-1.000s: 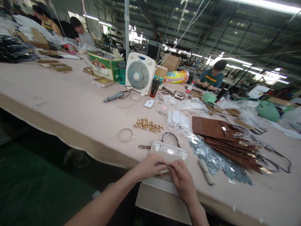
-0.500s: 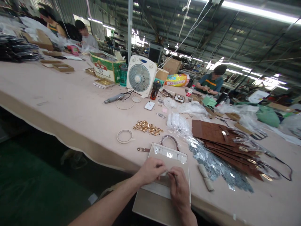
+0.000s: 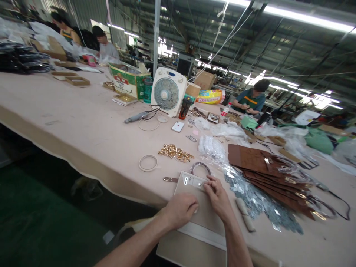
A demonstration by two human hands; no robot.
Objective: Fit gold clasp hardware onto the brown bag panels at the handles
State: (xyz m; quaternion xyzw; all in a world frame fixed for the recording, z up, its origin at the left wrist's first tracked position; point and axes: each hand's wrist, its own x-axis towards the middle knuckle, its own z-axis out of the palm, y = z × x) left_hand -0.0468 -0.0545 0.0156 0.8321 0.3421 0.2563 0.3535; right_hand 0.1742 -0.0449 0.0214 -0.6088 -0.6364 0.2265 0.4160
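No lettering can be read.
Print too small or blurred to make out shows on the green, red and white cardboard box (image 3: 125,84) left of the white square plastic fan (image 3: 167,92), and on the glossy yellow-and-pink plastic bag (image 3: 210,96) to the fan's right.

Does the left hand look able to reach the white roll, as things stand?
Probably yes: the white roll lies a little beyond the left hand, and only the flat strap is near the way.

Far beyond the left hand (image 3: 181,210) stand a white fan (image 3: 168,92) and a green carton (image 3: 125,85); a phone (image 3: 177,127) lies nearer that hand
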